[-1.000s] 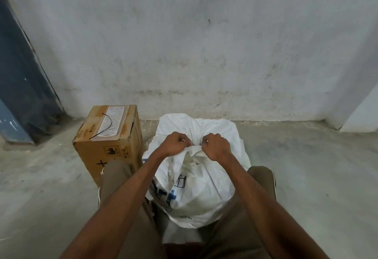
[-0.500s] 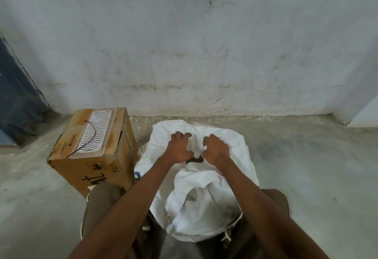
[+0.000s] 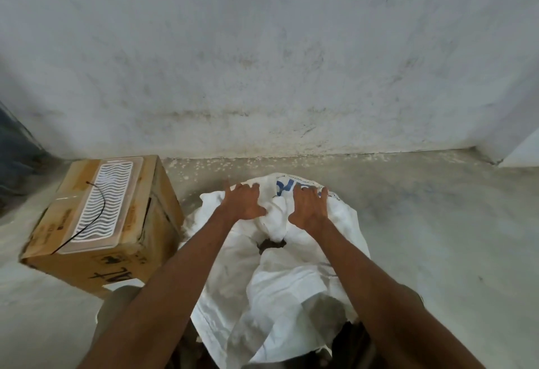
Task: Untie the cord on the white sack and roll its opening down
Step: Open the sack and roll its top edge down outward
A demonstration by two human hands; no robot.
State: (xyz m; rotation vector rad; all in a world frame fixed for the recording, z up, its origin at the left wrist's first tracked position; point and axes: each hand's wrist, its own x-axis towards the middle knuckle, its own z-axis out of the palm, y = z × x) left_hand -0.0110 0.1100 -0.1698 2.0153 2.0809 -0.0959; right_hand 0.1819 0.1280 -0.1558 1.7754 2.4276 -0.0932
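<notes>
The white sack with blue print stands on the floor between my knees. Its top fabric is loose and folded, and a small dark gap shows at the middle of the opening. My left hand lies spread flat on the far left part of the sack top, fingers apart. My right hand lies spread on the far right part, beside the blue print. A thin white cord runs over the bunched fabric between my hands; I cannot tell whether it is tied.
A cardboard box with a white wavy-patterned tray and a black wire on top stands left of the sack, nearly touching it. A stained white wall rises just beyond. Bare concrete floor spreads to the right.
My hands have left the pinched knot, moved forward and opened flat on the sack's far side. The sack's top has loosened and a dark gap has appeared. My view has tilted downward.
</notes>
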